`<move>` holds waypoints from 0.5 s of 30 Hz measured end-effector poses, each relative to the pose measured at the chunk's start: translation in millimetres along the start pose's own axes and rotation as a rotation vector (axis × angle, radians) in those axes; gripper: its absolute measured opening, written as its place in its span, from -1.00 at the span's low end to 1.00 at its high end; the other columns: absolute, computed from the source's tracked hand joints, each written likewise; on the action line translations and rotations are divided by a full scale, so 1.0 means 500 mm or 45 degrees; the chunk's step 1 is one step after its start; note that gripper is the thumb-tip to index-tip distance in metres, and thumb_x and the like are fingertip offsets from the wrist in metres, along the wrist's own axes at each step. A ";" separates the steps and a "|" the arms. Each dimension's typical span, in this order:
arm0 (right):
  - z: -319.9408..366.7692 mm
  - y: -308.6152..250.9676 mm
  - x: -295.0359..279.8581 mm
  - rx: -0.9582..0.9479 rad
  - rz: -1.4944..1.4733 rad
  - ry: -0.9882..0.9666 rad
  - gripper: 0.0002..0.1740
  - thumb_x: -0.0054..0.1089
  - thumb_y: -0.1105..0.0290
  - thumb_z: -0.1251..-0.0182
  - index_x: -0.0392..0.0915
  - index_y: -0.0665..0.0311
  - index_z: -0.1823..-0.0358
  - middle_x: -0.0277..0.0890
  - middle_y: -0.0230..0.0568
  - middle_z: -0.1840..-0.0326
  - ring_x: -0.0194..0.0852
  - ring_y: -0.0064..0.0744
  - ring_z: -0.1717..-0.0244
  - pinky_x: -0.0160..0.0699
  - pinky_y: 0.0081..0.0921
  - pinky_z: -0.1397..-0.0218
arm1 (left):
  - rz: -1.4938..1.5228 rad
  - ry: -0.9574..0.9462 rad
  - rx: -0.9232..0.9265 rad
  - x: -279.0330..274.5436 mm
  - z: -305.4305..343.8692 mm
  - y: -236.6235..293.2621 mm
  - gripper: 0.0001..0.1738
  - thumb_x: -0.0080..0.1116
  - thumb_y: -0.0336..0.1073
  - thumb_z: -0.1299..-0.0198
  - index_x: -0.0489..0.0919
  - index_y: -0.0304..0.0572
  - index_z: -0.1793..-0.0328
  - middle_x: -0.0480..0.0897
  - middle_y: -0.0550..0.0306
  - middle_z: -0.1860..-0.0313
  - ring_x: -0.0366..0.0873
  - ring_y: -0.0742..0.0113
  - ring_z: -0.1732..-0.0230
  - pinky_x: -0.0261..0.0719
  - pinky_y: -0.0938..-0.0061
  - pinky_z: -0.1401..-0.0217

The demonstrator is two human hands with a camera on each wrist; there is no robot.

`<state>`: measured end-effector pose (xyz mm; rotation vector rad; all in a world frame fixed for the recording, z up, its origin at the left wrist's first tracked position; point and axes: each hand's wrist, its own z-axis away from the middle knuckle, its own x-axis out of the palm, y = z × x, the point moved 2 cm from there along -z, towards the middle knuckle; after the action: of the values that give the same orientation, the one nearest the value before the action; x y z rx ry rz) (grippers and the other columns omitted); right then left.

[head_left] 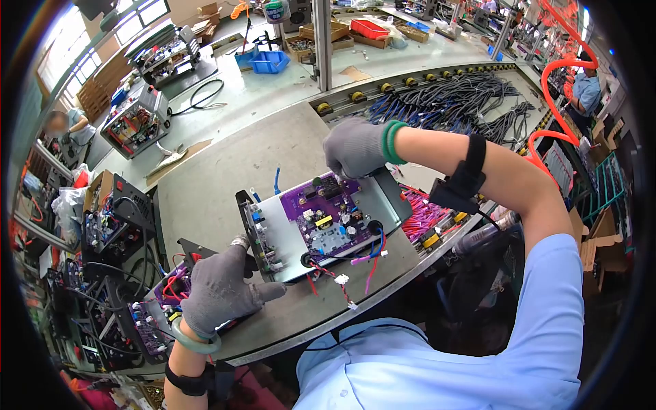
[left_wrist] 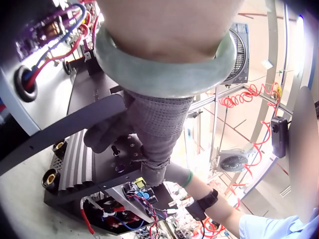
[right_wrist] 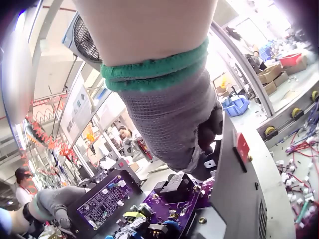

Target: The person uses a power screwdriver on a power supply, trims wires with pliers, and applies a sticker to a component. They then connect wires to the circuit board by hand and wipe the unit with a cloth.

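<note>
A metal chassis (head_left: pixel 277 225) carrying a purple circuit board (head_left: pixel 301 203) lies on the grey work mat, with black panels at its two ends. Loose red, blue and white-plugged wires hang from its near side. My gloved left hand (head_left: pixel 222 283) grips the chassis at its left end panel (right_wrist: pixel 107 201), thumb stretched out by the near corner. At the far right end my gloved right hand (head_left: pixel 361 147) holds the other end panel (right_wrist: pixel 239 174), its fingers (right_wrist: pixel 212 132) curled at the top edge.
More open units with boards and cables (head_left: pixel 113 225) crowd the left side, one (head_left: pixel 154 321) right beside my left hand. Black cables (head_left: pixel 451 102) fill a tray behind, and pink wires (head_left: pixel 427 215) lie at the right. A metal post (head_left: pixel 321 48) rises at the back.
</note>
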<state>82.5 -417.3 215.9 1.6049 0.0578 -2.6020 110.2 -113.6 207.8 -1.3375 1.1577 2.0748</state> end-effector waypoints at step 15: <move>-0.007 -0.047 0.001 -0.441 0.836 0.364 -0.89 0.39 0.32 -0.04 0.78 0.14 0.40 0.65 -0.34 0.19 0.56 -0.23 -0.06 0.59 -0.35 -0.07 | 0.024 0.091 0.055 0.012 0.002 -0.006 -0.14 0.58 0.18 0.18 0.56 -0.29 -0.13 0.74 0.02 0.39 0.78 0.02 0.31 0.70 0.21 0.18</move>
<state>83.1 -393.6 213.6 1.5223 -0.0025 -1.7590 109.0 -111.7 201.6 -1.3956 1.2419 2.0180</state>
